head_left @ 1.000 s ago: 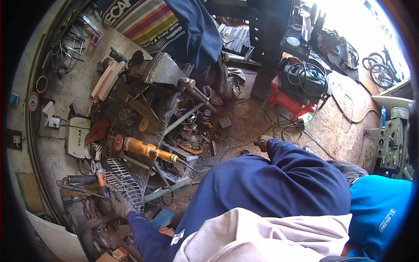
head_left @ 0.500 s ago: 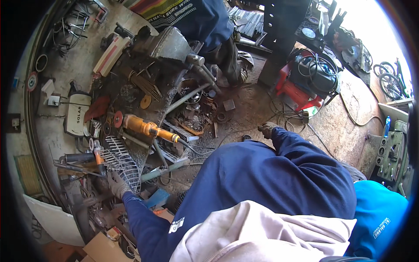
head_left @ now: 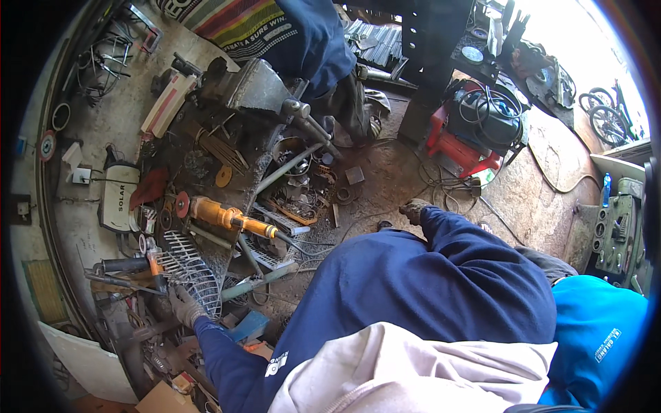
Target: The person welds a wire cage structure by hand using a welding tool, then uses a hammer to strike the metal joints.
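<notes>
My left hand (head_left: 184, 308), in a grey work glove, is at the left beside a ribbed metal grille (head_left: 196, 282). Its fingers reach up along the grille's lower left edge, looking apart; whether they press on it is unclear. Just above them is an orange and black tool (head_left: 157, 268). My right hand (head_left: 413, 210), in a darker glove, is out over the floor beyond my knee. Its fingers are too dark and small to make out. On the workbench (head_left: 206, 175) lies a yellow angle grinder (head_left: 224, 215) with a reddish disc at its far left end.
A bench vise (head_left: 261, 89) stands at the bench's far end, near another person in dark blue clothing (head_left: 317, 48). Metal scraps (head_left: 299, 186) are piled under the bench. A red and black machine (head_left: 468, 131) with coiled cables (head_left: 447, 189) sits at far right. A green lathe-like machine (head_left: 616, 234) is at right.
The whole view has shifted slightly, moving the far objects a little left and down. Both my hands keep nearly the same places, and the grinder still lies on the bench.
</notes>
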### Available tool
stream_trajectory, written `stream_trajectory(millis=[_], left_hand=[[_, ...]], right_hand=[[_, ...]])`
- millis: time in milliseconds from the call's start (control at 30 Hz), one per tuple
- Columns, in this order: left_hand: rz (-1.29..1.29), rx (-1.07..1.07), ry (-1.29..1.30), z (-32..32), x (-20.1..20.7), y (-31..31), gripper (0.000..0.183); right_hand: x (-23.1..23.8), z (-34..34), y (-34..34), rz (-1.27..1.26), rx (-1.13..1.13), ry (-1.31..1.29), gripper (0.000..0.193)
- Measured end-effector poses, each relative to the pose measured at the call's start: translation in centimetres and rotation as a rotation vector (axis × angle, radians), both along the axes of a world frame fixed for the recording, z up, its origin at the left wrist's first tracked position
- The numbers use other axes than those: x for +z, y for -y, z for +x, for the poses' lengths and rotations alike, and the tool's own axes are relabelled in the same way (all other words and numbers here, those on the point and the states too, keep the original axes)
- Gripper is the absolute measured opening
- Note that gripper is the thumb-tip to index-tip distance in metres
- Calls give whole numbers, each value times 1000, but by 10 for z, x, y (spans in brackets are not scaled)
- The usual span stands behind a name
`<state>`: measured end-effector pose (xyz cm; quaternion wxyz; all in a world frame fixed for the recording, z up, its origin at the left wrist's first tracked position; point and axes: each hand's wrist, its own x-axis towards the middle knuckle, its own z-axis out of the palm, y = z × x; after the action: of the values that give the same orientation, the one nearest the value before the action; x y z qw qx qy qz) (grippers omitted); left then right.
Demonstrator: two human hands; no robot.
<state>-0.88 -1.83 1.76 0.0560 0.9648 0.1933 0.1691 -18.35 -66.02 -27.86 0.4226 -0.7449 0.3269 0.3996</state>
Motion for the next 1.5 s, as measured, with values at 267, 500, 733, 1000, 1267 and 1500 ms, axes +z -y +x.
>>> stream_trajectory(millis=[267, 500, 733, 1000, 1267, 1500], left_hand=[[-47, -36, 33, 1, -2, -10, 54], [-17, -30, 44, 1, -5, -4, 52], [-23, 8, 47, 1, -5, -4, 52], [-38, 10, 34, 3, -5, -2, 53], [-40, -54, 71, 11, -18, -17, 53], [-1, -18, 46, 1, -4, -12, 52]], right_hand=[[-5, -3, 1, 1, 0, 5, 47], [-16, -4, 7, -47, 116, -2, 46], [-11, -4, 6, -18, 30, -15, 47], [-11, -5, 7, -60, 80, 8, 47], [-29, -12, 20, -126, 232, 136, 46], [10, -2, 4, -62, 83, 62, 47]])
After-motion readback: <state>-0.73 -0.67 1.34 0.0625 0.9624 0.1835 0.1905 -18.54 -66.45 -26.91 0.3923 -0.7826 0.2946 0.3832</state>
